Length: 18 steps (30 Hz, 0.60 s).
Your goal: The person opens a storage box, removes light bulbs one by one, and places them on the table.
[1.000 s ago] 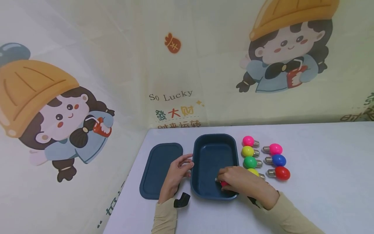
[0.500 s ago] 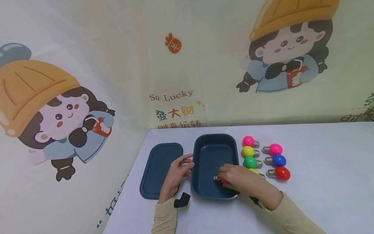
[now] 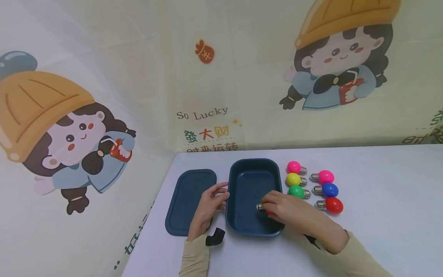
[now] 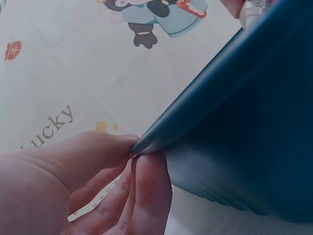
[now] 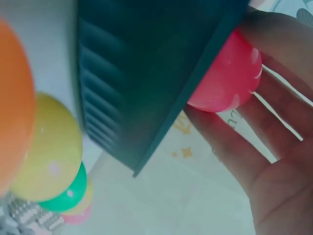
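Note:
My right hand (image 3: 294, 211) holds a pinkish-red light bulb (image 3: 269, 212) over the near right part of a dark blue rectangular box (image 3: 254, 192). The bulb's metal screw base points left. In the right wrist view, curled fingers lie around the round red bulb (image 5: 227, 76), partly hidden by the box (image 5: 142, 63). My left hand (image 3: 209, 206) rests against the box's left side. Thumb and finger of the left hand (image 4: 107, 171) touch the box's rim (image 4: 195, 93) in the left wrist view, the fingers fairly relaxed.
A dark blue lid (image 3: 188, 200) lies flat left of the box. Right of it are loose bulbs: pink (image 3: 293, 167), yellow (image 3: 293, 179), green (image 3: 295, 191), pink (image 3: 326, 176), blue (image 3: 330, 190), red (image 3: 334, 205). An orange bulb (image 5: 12, 107) and yellow bulb (image 5: 51, 152) show from the right wrist.
My right hand has shifted slightly right and away from me with the bulb, and now covers the nearer yellow bulb in the head view. My left hand and the box stay put.

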### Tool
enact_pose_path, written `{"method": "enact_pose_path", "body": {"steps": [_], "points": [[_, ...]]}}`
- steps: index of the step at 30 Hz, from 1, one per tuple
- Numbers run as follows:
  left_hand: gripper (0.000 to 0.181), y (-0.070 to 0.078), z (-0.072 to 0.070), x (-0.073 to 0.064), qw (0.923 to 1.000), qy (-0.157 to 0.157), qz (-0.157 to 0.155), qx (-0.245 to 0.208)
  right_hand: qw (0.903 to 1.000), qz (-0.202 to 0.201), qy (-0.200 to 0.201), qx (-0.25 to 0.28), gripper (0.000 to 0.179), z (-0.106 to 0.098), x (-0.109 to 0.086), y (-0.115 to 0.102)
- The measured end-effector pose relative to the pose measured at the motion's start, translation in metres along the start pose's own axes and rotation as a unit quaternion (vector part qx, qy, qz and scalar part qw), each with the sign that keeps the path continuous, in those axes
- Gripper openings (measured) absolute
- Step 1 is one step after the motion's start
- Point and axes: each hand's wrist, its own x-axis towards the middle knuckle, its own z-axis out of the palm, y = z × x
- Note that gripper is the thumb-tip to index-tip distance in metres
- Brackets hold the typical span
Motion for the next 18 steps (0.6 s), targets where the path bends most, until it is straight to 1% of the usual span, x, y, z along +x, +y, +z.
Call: {"method": "enact_pose_path", "body": {"steps": [8, 13, 18], "points": [[0.044, 0.000, 0.000, 0.000, 1.0000, 0.001, 0.000, 0.000, 0.9984, -0.005, 0.055, 0.009, 0.038, -0.004, -0.013, 0.002], [0.044, -0.001, 0.000, 0.000, 1.0000, 0.002, -0.001, 0.001, 0.9977, -0.002, 0.064, 0.020, 0.041, -0.010, -0.020, 0.003], [0.044, -0.001, 0.000, 0.001, 1.0000, 0.000, 0.002, -0.001, 0.9974, -0.012, 0.069, 0.018, 0.042, -0.016, -0.027, 0.005]]}}
